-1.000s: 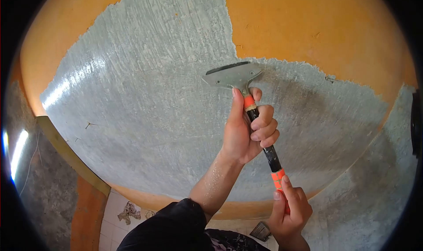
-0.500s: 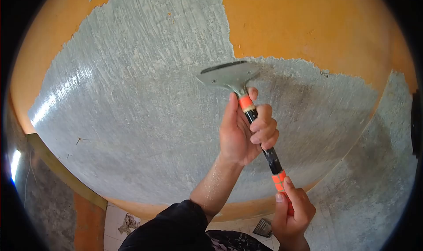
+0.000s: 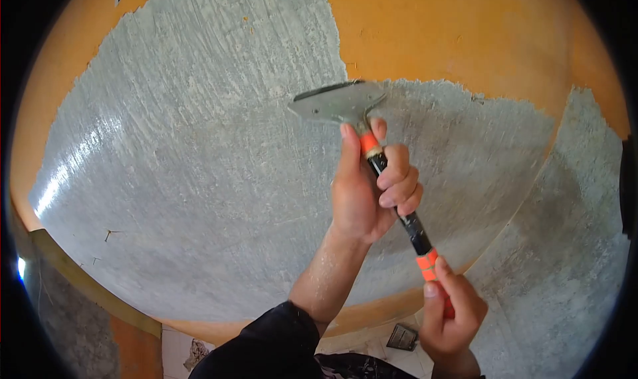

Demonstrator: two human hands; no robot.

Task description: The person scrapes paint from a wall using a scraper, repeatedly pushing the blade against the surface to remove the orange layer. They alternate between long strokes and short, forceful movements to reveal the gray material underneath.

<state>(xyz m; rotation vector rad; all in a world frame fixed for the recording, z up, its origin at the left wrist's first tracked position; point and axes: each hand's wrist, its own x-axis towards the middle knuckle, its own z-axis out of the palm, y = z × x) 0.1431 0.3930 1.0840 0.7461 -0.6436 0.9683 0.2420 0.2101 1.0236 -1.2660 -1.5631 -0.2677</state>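
A long-handled scraper (image 3: 340,104) with a wide grey metal head slants across the middle of the head view. My left hand (image 3: 362,193) is closed round the upper handle, thumb laid along it just below the head. Lower down, my right hand (image 3: 453,312) grips the orange-banded end of the handle between thumb and fingers. The dark blade edge lies over the bare grey wall (image 3: 219,153), close beneath the corner of the remaining orange paint (image 3: 445,33). Whitish dust speckles my left forearm.
Nails (image 3: 109,234) stick out of the wall at lower left. On the tiled floor lie a dark tray-like object (image 3: 403,337) and a crumpled scrap (image 3: 196,354). A second grey wall (image 3: 558,266) meets this one at the right.
The view has shifted slightly, so wall and scraper head both appear a little higher and further left. My right hand is slightly further right. Both hands keep their hold on the scraper.
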